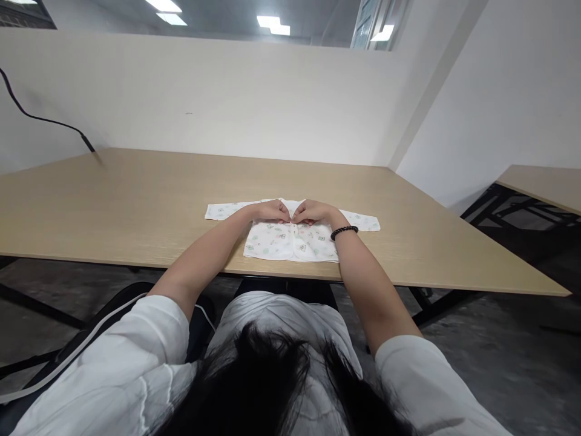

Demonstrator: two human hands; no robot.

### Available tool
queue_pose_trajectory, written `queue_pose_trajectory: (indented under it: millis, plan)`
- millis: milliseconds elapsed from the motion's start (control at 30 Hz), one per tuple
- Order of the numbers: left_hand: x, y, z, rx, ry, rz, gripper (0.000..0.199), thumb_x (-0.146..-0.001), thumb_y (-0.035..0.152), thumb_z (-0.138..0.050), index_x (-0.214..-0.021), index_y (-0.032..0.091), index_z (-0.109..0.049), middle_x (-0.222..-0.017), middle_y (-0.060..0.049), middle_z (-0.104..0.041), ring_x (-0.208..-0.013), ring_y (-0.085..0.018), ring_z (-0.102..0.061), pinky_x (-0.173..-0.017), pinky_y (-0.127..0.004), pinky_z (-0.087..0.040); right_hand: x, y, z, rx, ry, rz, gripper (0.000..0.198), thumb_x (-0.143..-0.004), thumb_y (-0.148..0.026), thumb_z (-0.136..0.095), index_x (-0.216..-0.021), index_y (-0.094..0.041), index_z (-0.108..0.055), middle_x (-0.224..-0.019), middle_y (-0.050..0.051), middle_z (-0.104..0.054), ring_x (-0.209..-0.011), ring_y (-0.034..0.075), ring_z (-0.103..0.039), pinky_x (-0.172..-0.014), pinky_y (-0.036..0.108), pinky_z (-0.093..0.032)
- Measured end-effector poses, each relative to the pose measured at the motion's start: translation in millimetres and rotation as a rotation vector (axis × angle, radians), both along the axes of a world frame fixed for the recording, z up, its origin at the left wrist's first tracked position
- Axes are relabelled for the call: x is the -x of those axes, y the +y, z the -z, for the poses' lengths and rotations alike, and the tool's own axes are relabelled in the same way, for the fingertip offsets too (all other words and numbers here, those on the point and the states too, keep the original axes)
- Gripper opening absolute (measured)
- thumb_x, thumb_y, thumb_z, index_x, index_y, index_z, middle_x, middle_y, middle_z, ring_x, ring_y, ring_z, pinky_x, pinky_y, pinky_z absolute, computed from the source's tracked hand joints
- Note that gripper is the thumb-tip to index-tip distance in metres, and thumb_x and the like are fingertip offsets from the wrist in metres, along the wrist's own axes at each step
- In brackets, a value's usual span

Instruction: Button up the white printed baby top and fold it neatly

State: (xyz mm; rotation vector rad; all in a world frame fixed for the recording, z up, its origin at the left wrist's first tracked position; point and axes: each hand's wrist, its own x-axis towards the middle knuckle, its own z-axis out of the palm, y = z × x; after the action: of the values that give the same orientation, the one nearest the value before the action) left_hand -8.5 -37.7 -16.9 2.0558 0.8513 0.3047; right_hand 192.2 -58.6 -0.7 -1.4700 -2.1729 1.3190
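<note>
A small white baby shirt (272,243) with a printed pattern lies spread on the table, its sleeves stretched out to both sides. Down its middle runs a front opening. My left hand (273,211) pinches the cloth at this opening, around chest height. Close against it, my right hand (313,211) pinches the other edge, fingertips nearly meeting the left ones. The fingers cover whatever small fastening may be between them. A dark beaded bracelet (344,231) circles my right wrist.
The shirt rests near the front edge of a light wooden table (158,181). A white partition (236,100) stands behind it. At the left, a black cable (49,121) hangs down to the tabletop. Another table (540,181) stands at the right.
</note>
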Motion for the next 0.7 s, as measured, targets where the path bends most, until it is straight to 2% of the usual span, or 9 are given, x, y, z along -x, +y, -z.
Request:
queue_pose_trajectory:
  millis: [267, 433, 567, 633, 700]
  plan:
    - [0.1, 3.5, 2.6, -0.031, 0.01, -0.005, 0.023, -0.065, 0.033, -0.071, -0.054, 0.019, -0.056, -0.049, 0.002, -0.041, -0.044, -0.01, -0.031, -0.043, -0.027, -0.021, -0.9, -0.1, -0.1, 0.034, 0.02, -0.006, 0.03, -0.067, -0.025, -0.074, -0.053, -0.018, -0.049, -0.046, -0.006, -0.039, -0.046, 0.007, -0.033, -0.046, 0.023, -0.032]
    - [-0.2, 8.2, 6.8, -0.109, 0.005, -0.06, 0.013, -0.063, 0.028, -0.069, -0.067, 0.017, -0.063, -0.057, -0.001, -0.054, -0.05, -0.012, -0.043, -0.045, -0.025, -0.028, -1.1, 5.2, 4.7, 0.006, 0.007, 0.03, 0.017, -0.065, -0.025, -0.077, -0.066, -0.017, -0.062, -0.054, -0.004, -0.049, -0.05, 0.008, -0.041, -0.049, 0.022, -0.037]
    - [0.5, 7.9, 7.9, -0.206, -0.009, -0.082, 0.023, -0.062, 0.026, -0.07, -0.082, 0.018, -0.066, -0.06, 0.001, -0.055, -0.052, -0.012, -0.046, -0.048, -0.024, -0.03, -1.3, 8.5, 6.7, -0.032, -0.013, 0.044, 0.026, -0.061, -0.031, -0.083, -0.068, -0.017, -0.062, -0.058, -0.003, -0.053, -0.053, 0.008, -0.044, -0.053, 0.023, -0.04]
    - [1.5, 5.1, 7.0, -0.257, -0.026, -0.062, 0.031, -0.063, 0.027, -0.07, -0.092, 0.019, -0.067, -0.062, 0.003, -0.055, -0.054, -0.012, -0.047, -0.05, -0.023, -0.032, -0.9, 6.4, 4.8, -0.047, -0.022, 0.026, 0.032, -0.06, -0.036, -0.084, -0.065, -0.018, -0.058, -0.058, -0.003, -0.052, -0.054, 0.009, -0.044, -0.054, 0.023, -0.04]
    - [2.6, 2.0, 5.8, -0.305, -0.037, -0.03, 0.031, -0.064, 0.028, -0.07, -0.094, 0.019, -0.068, -0.062, 0.003, -0.054, -0.055, -0.012, -0.046, -0.053, -0.023, -0.032, 0.6, 1.8, 0.9, -0.059, -0.035, -0.007, 0.037, -0.06, -0.042, -0.084, -0.063, -0.018, -0.055, -0.059, -0.004, -0.05, -0.055, 0.009, -0.043, -0.055, 0.023, -0.038]
